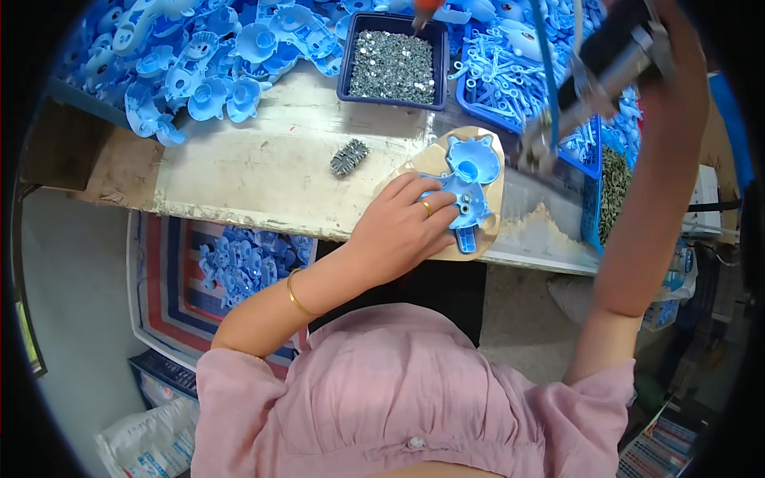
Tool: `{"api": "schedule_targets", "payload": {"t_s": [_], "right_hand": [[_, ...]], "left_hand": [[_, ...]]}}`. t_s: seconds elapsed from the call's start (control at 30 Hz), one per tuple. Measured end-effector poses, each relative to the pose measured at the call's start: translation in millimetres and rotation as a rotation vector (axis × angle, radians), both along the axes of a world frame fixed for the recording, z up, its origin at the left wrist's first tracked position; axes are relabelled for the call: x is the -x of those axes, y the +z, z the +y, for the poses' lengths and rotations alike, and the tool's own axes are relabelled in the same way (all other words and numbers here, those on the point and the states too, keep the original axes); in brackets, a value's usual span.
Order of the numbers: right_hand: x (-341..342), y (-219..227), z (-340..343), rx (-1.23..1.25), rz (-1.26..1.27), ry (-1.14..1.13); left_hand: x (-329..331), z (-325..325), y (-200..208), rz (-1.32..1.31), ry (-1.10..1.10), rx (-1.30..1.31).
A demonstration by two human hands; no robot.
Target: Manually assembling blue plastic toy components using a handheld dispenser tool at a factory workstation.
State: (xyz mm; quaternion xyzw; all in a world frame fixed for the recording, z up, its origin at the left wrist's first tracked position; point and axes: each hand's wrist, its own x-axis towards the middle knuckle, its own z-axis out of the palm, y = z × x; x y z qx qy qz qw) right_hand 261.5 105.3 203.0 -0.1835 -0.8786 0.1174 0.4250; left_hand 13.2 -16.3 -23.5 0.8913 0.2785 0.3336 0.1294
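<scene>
My left hand (406,219) lies over a light-blue plastic shell part (470,163), its fingers curled and pressing on it. The shell sits hollow side up in a tan shaped holder (492,231) at the table's front edge. Raised at the upper right, my right hand (668,40) is smeared by motion and partly cut off. Beside it is a blurred black and silver tool (610,60), with a blue hose (547,72) in front; the grip on it is hidden. Left of the holder lies a clump of small metal screws (349,157).
A dark blue bin of small screws (390,68) stands at the back, an orange tool tip (426,11) above it. Blue shell parts (211,68) heap at left. A basket (498,72) holds small blue pieces; another (612,191) holds screws. More blue parts (251,267) lie below the table.
</scene>
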Motion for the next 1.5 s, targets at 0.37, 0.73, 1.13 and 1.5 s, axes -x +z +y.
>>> {"api": "schedule_targets", "payload": {"t_s": [0.37, 0.73, 1.13, 1.5], "right_hand": [[-10.0, -72.9, -54.1, 0.390, 0.358, 0.213], [-8.9, -81.4, -53.4, -0.009, 0.085, 0.096], [91.2, -53.7, -105.9, 0.464, 0.672, -0.528], [31.2, 4.8, -36.8, 0.250, 0.501, -0.457]], "left_hand": [[-9.0, 3.9, -11.4, 0.032, -0.022, -0.080], [-7.8, 1.8, -10.2, 0.073, -0.021, -0.047], [-4.8, 0.3, -8.0, 0.076, 0.006, -0.056], [-8.4, -2.5, 7.0, 0.134, -0.054, -0.108]]}}
